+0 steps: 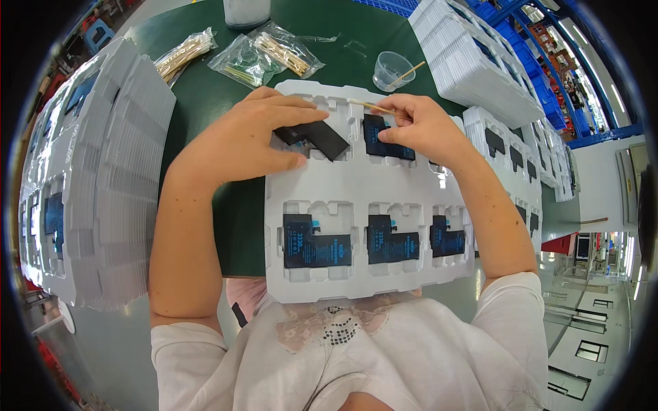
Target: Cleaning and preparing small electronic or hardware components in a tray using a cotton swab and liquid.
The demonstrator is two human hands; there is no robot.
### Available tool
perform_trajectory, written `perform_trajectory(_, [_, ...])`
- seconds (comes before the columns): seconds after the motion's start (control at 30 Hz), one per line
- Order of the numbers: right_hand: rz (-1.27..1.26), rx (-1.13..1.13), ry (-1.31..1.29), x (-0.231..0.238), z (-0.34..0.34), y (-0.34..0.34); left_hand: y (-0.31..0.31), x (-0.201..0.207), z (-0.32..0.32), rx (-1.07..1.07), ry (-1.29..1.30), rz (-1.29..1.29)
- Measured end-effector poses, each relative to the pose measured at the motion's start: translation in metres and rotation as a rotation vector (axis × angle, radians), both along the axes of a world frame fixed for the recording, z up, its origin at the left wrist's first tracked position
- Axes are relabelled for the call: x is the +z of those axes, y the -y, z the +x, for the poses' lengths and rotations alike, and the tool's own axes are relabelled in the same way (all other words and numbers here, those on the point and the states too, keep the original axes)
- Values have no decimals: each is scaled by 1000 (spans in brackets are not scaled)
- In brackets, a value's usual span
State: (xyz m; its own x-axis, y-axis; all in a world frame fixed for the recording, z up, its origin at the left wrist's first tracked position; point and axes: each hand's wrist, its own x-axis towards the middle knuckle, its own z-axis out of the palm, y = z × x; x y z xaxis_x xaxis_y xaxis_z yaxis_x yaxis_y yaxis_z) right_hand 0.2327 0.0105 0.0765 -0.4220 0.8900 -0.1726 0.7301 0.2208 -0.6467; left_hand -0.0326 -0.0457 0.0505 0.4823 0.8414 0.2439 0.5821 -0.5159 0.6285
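A white plastic tray [319,183] lies in front of me with black L-shaped phone batteries in its pockets. My left hand [257,137] is closed, fingers and thumb bent, around a battery [327,140] that sits askew at the upper left pocket, its plain dark face up. My right hand [425,127] pinches a thin cotton swab [370,106] whose white tip points left. The right thumb lies over another battery [378,140] in the upper middle pocket. Along the near row rest three more batteries, the leftmost battery [315,243] with blue print. My fingers hide parts of the far row.
Beyond the tray, bags of swabs [264,58] and a clear cup [394,70] with a stick lie on the green table [349,51]. A tall stack of trays [130,164] stands at the left. More tray stacks [473,68] rise at the right. A pale container [247,12] is at the back.
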Motion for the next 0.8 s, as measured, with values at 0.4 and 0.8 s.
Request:
perform_trajectory(0.4, [-126, 113, -17, 7, 0, -19, -10, -2, -2, -47, -25, -147])
perform_trajectory(0.8, [616, 116, -56, 3, -4, 48, -10, -7, 7, 42, 74, -62])
